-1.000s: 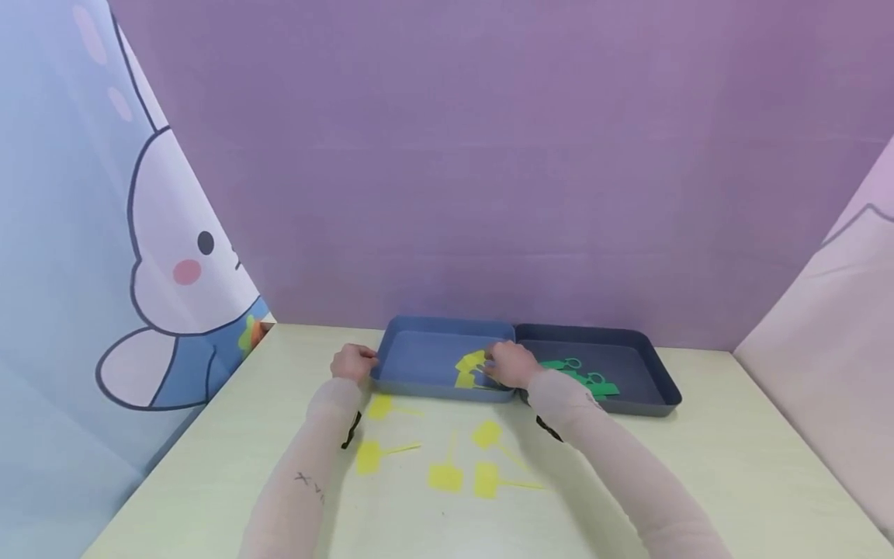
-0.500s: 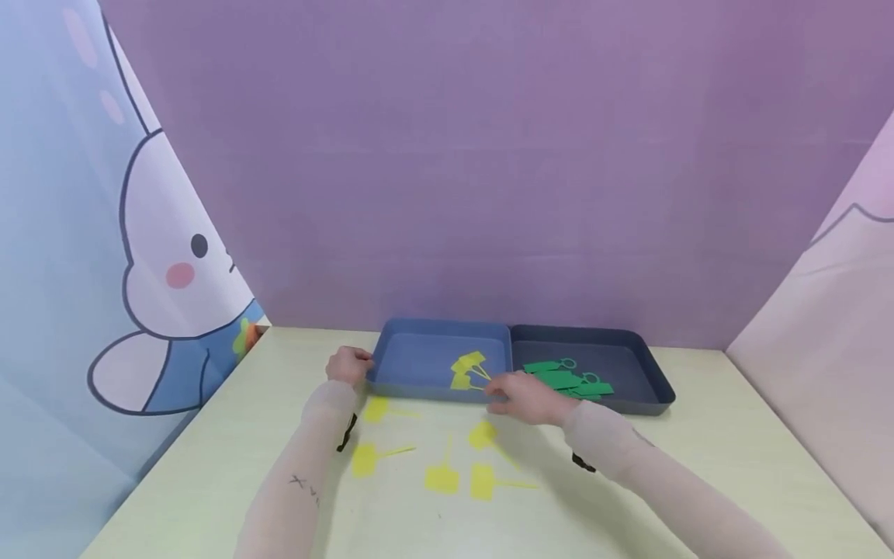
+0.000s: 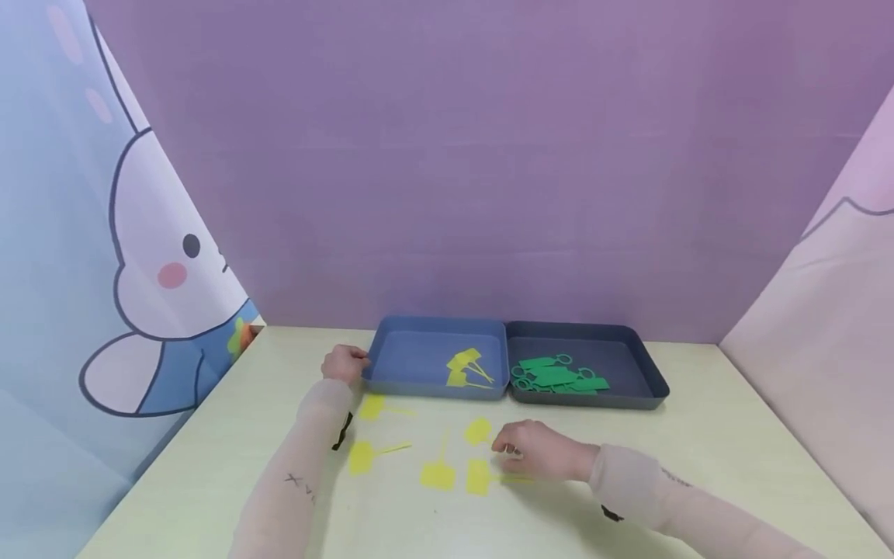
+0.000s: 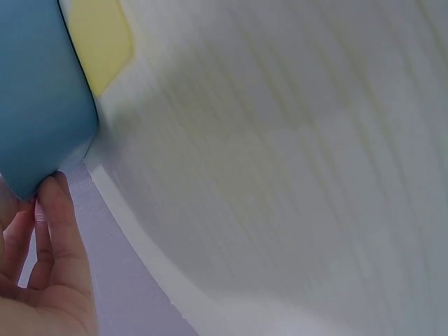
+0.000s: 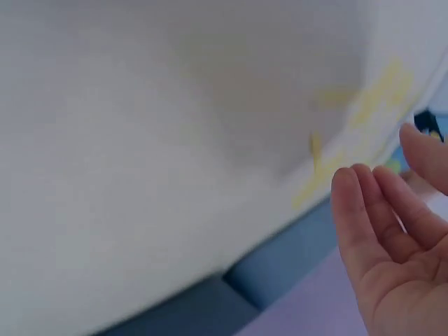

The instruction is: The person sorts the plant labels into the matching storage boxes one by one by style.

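My left hand (image 3: 344, 363) pinches the left rim of the blue tray (image 3: 419, 387); in the left wrist view the fingers (image 4: 61, 224) meet the tray's corner (image 4: 42, 140). My right hand (image 3: 543, 450) is in the air over the table, fingers loosely bent and apart from the thumb, holding nothing in the right wrist view. Beneath and beside it lie flat yellow tags with thin tails, one (image 3: 478, 477) partly covered by the hand, another (image 3: 478, 431) just left of the fingertips. Several more, such as one yellow tag (image 3: 438, 475), lie to the left.
A few yellow tags (image 3: 457, 378) lie in the blue tray's right part. Against its right side stands a dark grey tray (image 3: 628, 365) with a pile of green tags with ring loops (image 3: 555, 376). A purple backdrop (image 3: 447, 171) rises behind the pale table (image 3: 698, 442).
My right hand has withdrawn from the blue tray, moving toward me over the yellow tags on the table. The left hand stays at the tray's rim. The head view has shifted slightly.
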A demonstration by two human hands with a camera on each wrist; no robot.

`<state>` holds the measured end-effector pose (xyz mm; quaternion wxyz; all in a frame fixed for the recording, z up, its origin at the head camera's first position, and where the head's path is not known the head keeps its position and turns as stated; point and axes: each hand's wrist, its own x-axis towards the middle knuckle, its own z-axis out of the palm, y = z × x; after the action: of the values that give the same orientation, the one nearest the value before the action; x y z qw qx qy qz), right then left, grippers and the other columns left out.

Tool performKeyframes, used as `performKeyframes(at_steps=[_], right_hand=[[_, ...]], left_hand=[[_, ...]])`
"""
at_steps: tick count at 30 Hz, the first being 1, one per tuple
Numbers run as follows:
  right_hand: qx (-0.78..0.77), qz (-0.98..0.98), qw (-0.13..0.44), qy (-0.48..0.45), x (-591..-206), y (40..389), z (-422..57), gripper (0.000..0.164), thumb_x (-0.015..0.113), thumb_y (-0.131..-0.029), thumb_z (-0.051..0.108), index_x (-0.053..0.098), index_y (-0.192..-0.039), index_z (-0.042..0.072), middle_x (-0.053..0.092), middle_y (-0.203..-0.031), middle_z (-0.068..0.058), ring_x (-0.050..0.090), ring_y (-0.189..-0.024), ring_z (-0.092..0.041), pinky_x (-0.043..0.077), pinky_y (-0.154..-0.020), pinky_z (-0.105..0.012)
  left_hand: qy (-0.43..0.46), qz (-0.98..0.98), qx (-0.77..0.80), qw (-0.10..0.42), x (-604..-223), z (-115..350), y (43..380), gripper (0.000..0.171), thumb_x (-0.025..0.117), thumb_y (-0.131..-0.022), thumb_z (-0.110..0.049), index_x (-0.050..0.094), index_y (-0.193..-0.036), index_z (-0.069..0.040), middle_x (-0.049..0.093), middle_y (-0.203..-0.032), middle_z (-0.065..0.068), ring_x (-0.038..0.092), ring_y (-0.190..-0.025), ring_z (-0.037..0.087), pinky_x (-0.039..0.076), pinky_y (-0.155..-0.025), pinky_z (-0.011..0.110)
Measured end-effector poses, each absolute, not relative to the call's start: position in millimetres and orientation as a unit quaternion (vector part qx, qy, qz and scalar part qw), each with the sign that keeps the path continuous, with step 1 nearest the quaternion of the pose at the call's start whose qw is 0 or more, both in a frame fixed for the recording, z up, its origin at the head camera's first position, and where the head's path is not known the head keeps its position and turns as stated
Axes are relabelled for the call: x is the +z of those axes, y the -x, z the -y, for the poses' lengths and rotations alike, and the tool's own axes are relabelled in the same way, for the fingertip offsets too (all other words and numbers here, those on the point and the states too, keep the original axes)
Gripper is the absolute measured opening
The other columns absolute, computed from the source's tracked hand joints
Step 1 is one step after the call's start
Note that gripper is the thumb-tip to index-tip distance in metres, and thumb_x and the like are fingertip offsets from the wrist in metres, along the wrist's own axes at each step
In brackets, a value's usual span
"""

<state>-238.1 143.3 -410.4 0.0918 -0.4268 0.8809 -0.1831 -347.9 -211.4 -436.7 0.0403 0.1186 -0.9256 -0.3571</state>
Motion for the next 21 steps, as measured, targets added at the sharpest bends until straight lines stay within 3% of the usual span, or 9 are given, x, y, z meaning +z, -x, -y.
performKeyframes(at_steps=[6, 10, 21], right_hand=[[-0.172, -0.89, 0.104, 0.41, -421.7, 223.4, -144.7, 0.019, 0.072, -0.076, 0.012, 0.067, -0.094, 0.007, 0.052, -0.075, 0.009, 0.042, -0.067, 0.001, 0.04, -0.062, -0.016], [-0.177, -0.892, 0.103, 0.403, -426.3, 220.4, -145.0, 0.017, 0.073, -0.074, 0.011, 0.066, -0.089, 0.009, 0.043, -0.07, 0.01, 0.036, -0.064, 0.0, 0.035, -0.059, -0.016], [-0.204, -0.888, 0.085, 0.403, -431.7, 219.1, -145.4, 0.011, 0.071, -0.076, 0.007, 0.071, -0.086, 0.009, 0.068, -0.082, 0.004, 0.056, -0.073, 0.003, 0.047, -0.064, -0.015]], left_hand=[[-0.115, 0.928, -0.353, 0.044, -440.0, 212.2, 348.4, 0.026, 0.061, -0.086, -0.018, 0.068, -0.107, -0.004, 0.067, -0.106, 0.014, 0.06, -0.098, 0.033, 0.041, -0.092, 0.047], [-0.115, 0.927, -0.355, 0.037, -439.6, 212.8, 348.1, 0.027, 0.061, -0.086, -0.019, 0.068, -0.107, -0.004, 0.068, -0.105, 0.014, 0.06, -0.098, 0.033, 0.042, -0.091, 0.047], [-0.123, 0.926, -0.355, 0.038, -435.1, 209.3, 344.9, 0.027, 0.06, -0.087, -0.019, 0.068, -0.108, -0.004, 0.067, -0.107, 0.014, 0.06, -0.099, 0.033, 0.042, -0.092, 0.047]])
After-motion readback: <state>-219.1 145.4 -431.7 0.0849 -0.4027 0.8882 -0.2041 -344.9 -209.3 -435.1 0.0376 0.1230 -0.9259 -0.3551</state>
